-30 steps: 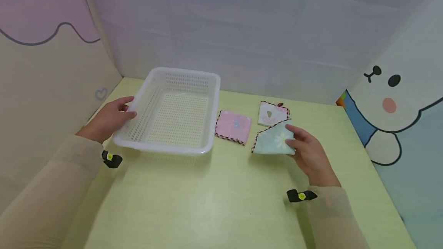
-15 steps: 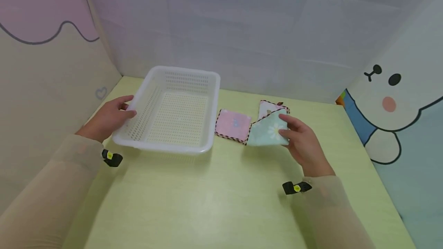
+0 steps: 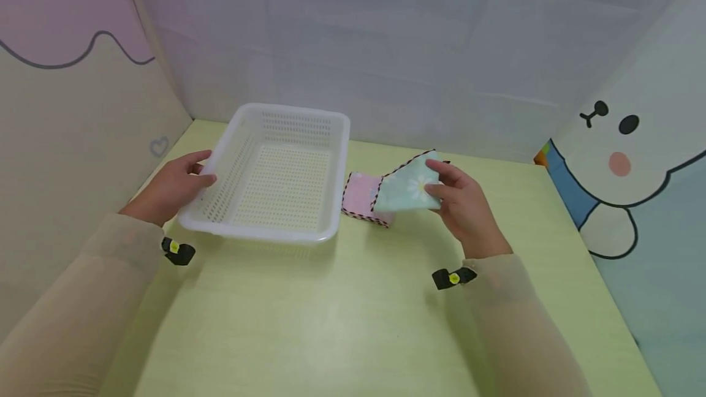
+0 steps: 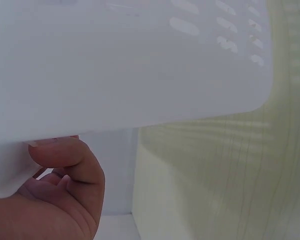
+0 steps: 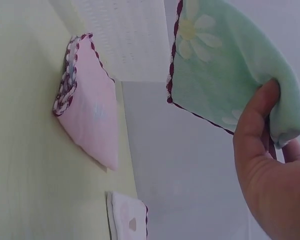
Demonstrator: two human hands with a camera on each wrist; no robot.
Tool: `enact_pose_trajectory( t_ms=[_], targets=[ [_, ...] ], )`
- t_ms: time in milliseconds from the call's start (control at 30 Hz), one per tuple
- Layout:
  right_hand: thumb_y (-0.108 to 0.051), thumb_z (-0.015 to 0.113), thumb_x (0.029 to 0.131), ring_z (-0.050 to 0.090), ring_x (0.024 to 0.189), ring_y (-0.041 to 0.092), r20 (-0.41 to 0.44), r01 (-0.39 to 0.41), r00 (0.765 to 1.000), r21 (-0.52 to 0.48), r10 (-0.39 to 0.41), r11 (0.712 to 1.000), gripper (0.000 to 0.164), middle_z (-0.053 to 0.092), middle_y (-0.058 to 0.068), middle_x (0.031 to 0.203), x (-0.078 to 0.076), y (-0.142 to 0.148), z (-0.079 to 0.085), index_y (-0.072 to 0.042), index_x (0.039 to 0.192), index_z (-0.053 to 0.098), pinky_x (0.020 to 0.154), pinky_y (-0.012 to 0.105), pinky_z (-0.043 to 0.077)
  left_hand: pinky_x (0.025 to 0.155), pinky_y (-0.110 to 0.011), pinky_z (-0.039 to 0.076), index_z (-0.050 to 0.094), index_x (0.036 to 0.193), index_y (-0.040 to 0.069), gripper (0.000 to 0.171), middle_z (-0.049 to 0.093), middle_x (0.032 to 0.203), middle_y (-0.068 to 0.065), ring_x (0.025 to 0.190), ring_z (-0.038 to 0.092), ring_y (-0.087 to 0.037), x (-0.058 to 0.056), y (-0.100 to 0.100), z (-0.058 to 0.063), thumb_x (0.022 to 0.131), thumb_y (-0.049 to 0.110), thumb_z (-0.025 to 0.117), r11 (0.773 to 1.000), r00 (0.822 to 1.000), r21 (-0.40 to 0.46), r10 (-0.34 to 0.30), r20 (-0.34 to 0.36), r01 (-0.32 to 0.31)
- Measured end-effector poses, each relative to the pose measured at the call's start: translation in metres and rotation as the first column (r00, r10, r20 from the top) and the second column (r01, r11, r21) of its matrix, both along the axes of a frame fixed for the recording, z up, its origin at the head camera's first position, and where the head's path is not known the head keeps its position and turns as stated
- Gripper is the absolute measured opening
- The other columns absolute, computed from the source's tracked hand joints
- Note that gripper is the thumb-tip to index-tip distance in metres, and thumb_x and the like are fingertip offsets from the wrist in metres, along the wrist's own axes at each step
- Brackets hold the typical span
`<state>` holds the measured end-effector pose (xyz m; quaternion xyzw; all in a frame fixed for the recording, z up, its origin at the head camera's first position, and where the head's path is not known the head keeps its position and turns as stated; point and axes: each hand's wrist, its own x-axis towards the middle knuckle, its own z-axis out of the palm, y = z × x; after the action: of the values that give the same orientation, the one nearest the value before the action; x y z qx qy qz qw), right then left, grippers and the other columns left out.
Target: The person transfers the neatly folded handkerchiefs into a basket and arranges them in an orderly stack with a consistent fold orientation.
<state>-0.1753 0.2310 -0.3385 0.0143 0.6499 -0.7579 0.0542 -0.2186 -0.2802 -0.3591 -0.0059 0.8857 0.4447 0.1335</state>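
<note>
In the head view my left hand (image 3: 175,187) grips the left rim of a white plastic basket (image 3: 342,179) with slotted walls. The left wrist view shows the thumb and curled fingers at the basket's edge (image 4: 140,95). My right hand (image 3: 466,207) pinches a folded mint-green towel (image 3: 405,189) with a white daisy and a striped border, raised above the table. Below and behind it lies a folded pink towel (image 3: 358,195), partly covered in the head view. A folded white towel (image 5: 129,217) lies on the table in the right wrist view, mostly hidden in the head view.
The pale yellow-green table (image 3: 309,323) carries the basket and towels. A light wall sheet (image 3: 386,48) stands along its back edge. Cartoon-printed panels (image 3: 612,189) rise at the sides. Both wrists wear small black devices (image 3: 455,278).
My right hand has carried the mint-green towel left and upward, over the pink towel and in front of the white one. The left hand and the basket stay nearly in place.
</note>
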Motion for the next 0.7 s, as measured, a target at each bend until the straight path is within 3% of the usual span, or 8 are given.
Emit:
enact_pose_trajectory(
  t_ms=[267,700],
  targets=[
    [0.009,0.051,0.105,0.055,0.119,0.022,0.000,-0.012,1.000,-0.014,0.012,1.000,0.052,0.049,0.004,0.139,-0.015,-0.022,0.003,-0.001,0.156,0.048,0.084,0.025,0.060,0.074,-0.031,0.059,0.012,0.172,0.012,0.074,0.044,0.143,-0.025,0.099,0.066,-0.024,0.000,0.002,-0.001,0.111,0.021,0.053,1.000,1.000,0.018,0.014,0.013,-0.014],
    [0.010,0.052,0.104,0.058,0.114,0.022,-0.016,-0.040,0.999,-0.069,0.039,0.997,0.051,0.052,0.004,0.136,-0.024,-0.051,0.015,-0.002,0.154,0.051,0.081,0.026,0.061,0.073,-0.032,0.059,0.015,0.172,0.012,0.073,0.044,0.143,-0.026,0.099,0.067,-0.026,-0.004,0.002,-0.004,0.111,0.025,0.054,1.000,1.000,0.000,0.015,-0.004,-0.015]
  ],
)
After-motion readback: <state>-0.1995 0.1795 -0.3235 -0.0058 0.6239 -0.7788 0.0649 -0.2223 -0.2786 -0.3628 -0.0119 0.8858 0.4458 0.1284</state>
